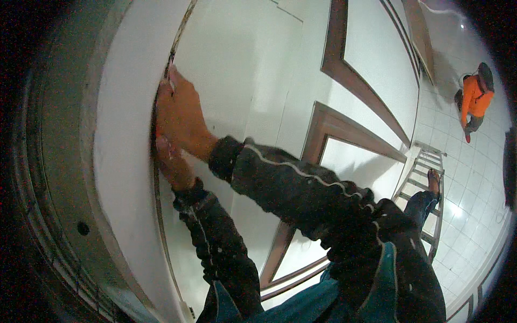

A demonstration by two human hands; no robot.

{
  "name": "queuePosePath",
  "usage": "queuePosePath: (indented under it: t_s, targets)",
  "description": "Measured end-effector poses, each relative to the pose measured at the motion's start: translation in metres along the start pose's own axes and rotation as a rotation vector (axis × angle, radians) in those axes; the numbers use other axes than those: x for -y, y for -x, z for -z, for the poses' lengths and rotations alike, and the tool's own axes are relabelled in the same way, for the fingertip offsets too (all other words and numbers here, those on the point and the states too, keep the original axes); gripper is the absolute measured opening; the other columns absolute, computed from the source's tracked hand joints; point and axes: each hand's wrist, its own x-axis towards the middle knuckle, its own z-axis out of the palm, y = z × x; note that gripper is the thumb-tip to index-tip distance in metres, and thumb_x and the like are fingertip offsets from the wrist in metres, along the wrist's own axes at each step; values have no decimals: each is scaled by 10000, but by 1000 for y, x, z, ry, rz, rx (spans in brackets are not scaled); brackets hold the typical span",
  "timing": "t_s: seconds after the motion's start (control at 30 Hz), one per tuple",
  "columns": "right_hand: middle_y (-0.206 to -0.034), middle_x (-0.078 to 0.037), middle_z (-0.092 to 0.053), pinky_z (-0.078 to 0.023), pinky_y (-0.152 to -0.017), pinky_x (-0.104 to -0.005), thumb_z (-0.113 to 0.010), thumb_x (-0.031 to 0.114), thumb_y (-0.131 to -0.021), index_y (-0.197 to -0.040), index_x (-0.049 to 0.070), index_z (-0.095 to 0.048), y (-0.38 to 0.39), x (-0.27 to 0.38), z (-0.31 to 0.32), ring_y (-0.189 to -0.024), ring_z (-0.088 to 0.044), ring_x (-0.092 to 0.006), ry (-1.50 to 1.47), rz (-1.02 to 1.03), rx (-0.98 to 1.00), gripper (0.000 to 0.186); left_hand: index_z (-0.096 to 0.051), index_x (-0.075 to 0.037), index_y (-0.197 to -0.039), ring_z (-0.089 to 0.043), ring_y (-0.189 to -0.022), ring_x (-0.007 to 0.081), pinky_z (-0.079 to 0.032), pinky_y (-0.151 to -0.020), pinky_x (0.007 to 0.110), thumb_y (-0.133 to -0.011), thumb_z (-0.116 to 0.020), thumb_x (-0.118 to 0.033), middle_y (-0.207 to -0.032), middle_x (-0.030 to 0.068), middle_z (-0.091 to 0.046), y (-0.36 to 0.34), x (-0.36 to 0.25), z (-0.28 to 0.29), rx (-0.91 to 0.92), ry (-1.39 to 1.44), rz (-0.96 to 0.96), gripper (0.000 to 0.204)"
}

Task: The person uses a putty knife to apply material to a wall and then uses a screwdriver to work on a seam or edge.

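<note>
My right hand (182, 110) is closed at the narrow dark gap (184, 27) between a pale panel (231, 75) and a white strip (126, 124). A thin, pale bit shows by its fingertips, too small to name. Just below, my left hand (175, 167) presses against the same seam with its fingers curled. Its fingertips lie partly behind the right hand, and whatever it grips is hidden. Whitish smears mark the skin of my left hand.
Brown frames (334, 64) border white panels on the right. A metal ladder (417, 183) stands on the tiled floor (458, 177), with my foot (434, 180) on it. Farther off is a person in orange (476, 94). A greenish band (67, 140) runs along the left.
</note>
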Motion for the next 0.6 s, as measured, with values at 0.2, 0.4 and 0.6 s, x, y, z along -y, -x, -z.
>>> queuePosePath:
  t_s: [0.2,0.4,0.6]
  targets:
    - [-1191,-317,-526,-369,-990,-367,-355,135,-939,-1348,-99,-313,4,-6,0,-1125,-525,-387,-158,18,35,473,-477,-2,-1189,-599,-897,249,-511,-734,394,-826,-540,-457,-1049,137,-586,-6,1,8,45,12,20,586]
    - [-1209,-286,-535,-376,-980,-346,-352,102,-930,-1351,-99,-312,6,-11,-2,-1136,-529,-353,-200,41,19,468,-497,-17,-1157,-594,-914,251,-506,-753,408,-839,-529,-407,-1049,131,-585,-1,4,16,45,41,44,504]
    - [-1202,-283,-541,-387,-962,-338,-359,97,-929,-1352,-92,-317,9,-10,-2,-1117,-542,-336,-171,1,37,465,-518,-32,-1125,-589,-931,253,-501,-773,423,-852,-519,-358,-1049,124,-585,-1,4,23,30,-38,27,425]
